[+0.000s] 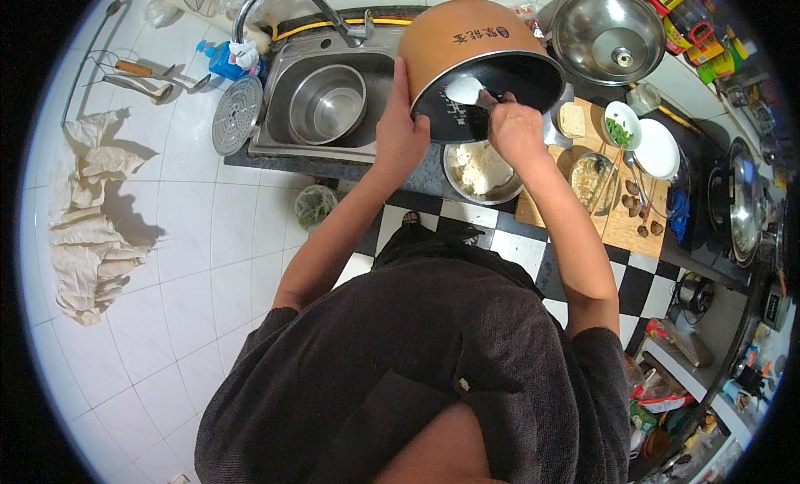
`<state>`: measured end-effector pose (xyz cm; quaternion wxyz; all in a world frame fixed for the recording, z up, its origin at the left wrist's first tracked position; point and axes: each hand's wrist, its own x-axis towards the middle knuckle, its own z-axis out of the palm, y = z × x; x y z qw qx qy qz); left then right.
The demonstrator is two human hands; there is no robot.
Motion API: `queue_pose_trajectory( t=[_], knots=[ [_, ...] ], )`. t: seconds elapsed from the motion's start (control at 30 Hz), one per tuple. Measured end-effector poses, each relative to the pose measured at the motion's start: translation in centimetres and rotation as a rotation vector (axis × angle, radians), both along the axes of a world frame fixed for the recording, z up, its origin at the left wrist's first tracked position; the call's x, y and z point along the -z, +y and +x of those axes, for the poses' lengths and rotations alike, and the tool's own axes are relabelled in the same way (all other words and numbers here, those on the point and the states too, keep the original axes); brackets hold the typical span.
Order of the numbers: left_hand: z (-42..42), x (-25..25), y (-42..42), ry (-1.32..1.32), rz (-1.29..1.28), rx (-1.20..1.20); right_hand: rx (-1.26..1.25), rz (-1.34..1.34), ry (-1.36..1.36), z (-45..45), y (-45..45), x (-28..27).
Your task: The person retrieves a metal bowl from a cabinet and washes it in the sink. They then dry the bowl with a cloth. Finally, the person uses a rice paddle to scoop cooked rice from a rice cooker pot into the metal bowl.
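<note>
My left hand [403, 131] grips the rim of a rice cooker inner pot [465, 28], copper-coloured outside and black inside. The pot is tipped on its side, its mouth turned down towards me. In my right hand [515, 131] is a white rice paddle [464, 90], its blade inside the pot. Below the pot's mouth stands a steel bowl [484, 201] holding a mass of cooked white rice [478, 168]. The pot's rim and my right hand cover part of that bowl.
Left lies a sink [381, 65] with a steel pot [328, 103]. On the right, a wooden cutting board [531, 203] bears mushrooms [634, 206], a tofu block [571, 120], a bowl of beaten egg [590, 178] with chopsticks and a bowl of chopped greens [619, 131]. A plate [656, 150] sits beside them.
</note>
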<state>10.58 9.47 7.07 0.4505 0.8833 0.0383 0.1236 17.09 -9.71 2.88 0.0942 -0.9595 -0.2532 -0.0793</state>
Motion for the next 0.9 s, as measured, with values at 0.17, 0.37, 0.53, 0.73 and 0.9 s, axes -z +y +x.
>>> queue_pose_trajectory(
  t=[0.17, 0.37, 0.53, 0.73, 0.9],
  knots=[
    [-0.3, 2.8, 1.8, -0.09, 0.107, -0.092, -0.006, -0.098, 0.12, -3.7, -2.3, -1.0],
    [-0.4, 3.9, 0.6, -0.041, 0.04, -0.079, 0.085, -0.051, 0.05, -0.9, 1.0, 0.8],
    [-0.6, 5.1, 0.8, -0.15, 0.098, -0.05, 0.058, -0.142, 0.046, -0.9, 0.7, 3.9],
    [0.3, 6.7, 1.5, -0.101, 0.147, -0.11, 0.071, -0.08, 0.152, -8.5, -4.3, 3.1],
    [0.0, 6.7, 1.0, -0.077, 0.125, -0.103, 0.087, 0.067, 0.148, -5.0, 0.1, 2.3]
  ],
)
